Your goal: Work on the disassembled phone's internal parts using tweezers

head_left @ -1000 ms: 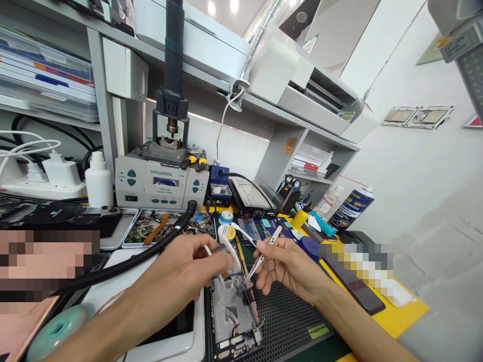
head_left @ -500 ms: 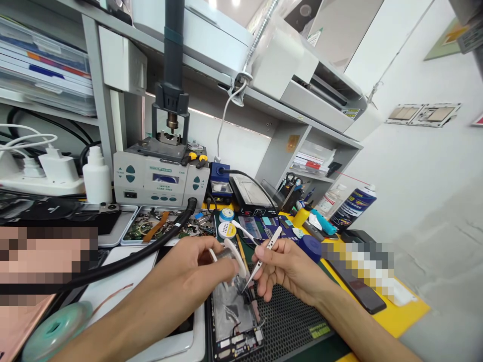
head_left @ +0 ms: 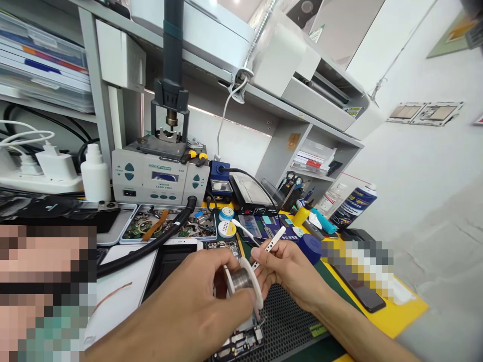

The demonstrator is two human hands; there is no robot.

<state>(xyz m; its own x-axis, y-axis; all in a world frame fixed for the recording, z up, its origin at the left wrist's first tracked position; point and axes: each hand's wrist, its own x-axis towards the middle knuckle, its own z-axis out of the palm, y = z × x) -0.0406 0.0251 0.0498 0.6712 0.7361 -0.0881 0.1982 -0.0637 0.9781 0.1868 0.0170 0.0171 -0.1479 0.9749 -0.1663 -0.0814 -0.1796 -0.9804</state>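
My left hand [head_left: 204, 296] is closed around a white-rimmed spool of grey wire [head_left: 241, 279], probably solder, tilted with one rim facing my right hand. In my right hand [head_left: 287, 264] is a pair of white tweezers [head_left: 274, 240], its upper end pointing up and right. The tips are hidden behind the spool. Below the spool lies an opened phone [head_left: 241, 344] with bare inner parts, largely covered by my left hand. A slim white-ended tool [head_left: 243, 230] reaches toward my right fingers; whether they touch it I cannot tell.
A black perforated mat [head_left: 294, 317] lies under the phone. Behind stand a soldering station [head_left: 162, 176], a tray of circuit boards [head_left: 132, 226] and small round tubs [head_left: 227, 229]. A black hose [head_left: 143, 254] crosses the left side. A dark phone [head_left: 354, 281] rests at right.
My left hand and the spool have moved right and nearer to the camera, up against my right hand. The tweezers' tips, seen over the phone before, are now hidden.
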